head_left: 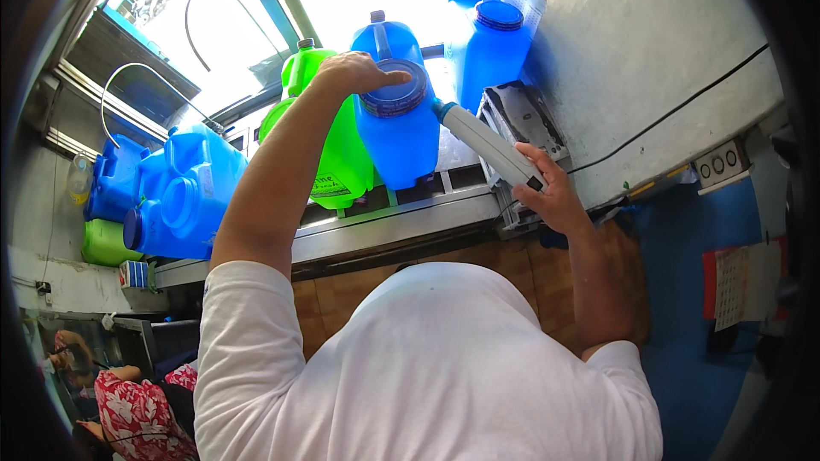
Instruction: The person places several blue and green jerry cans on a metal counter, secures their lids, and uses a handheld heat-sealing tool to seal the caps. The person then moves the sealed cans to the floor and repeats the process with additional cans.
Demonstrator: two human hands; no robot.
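My left hand (354,75) grips the top of a blue water jug (397,147), its thumb lying across the round lid (401,85). Its fingers are partly hidden behind the lid and handle. In my right hand (547,192) is a long off-white handheld tool (487,145) with a teal nozzle, held slantwise. The nozzle end points at the jug's side, just below and right of the lid; whether it touches I cannot tell. Left of this jug, partly behind my left forearm, stands a bright green jug (346,158).
Another blue jug (491,55) stands by the wall at the back right. More blue jugs (192,183) crowd the left end of the metal counter (410,216). A grey metal stand (530,115) and a black cable (675,111) are at right. A person in red floral clothing (141,414) is at lower left.
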